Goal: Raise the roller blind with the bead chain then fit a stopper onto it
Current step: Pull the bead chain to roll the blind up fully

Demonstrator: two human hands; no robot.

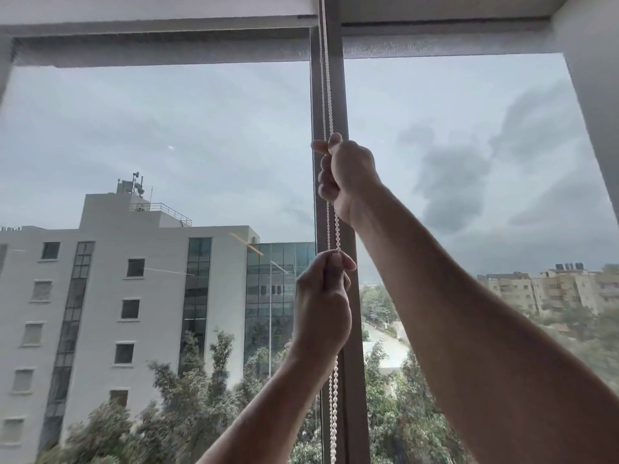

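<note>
The right hand's (pixel 348 177) fingers (pixel 325 187) are curled tight around the bead chain (pixel 336 229), with the thumb pinching it at the top of the fist. Lower down, the left hand (pixel 323 304) is closed on the same chain, thumb and forefinger nipping it where it enters the fist. One hand sits above the other, probably so the pull can go hand over hand, one holding the chain while the other reaches for a fresh grip.

The chain is a loop of small white beads, two strands running side by side down the front of the grey window mullion (pixel 330 95). It comes from the top of the frame, passes through both fists, and hangs slack below the left hand toward the bottom edge of the view. Between the hands the strands look taut and straight.

The roller blind (pixel 157 6) appears as a pale band right at the top, above the window frame (pixel 160 50), so it seems nearly fully raised, though the wide-angle view makes its lower edge hard to pick out. No stopper is visible.
</note>
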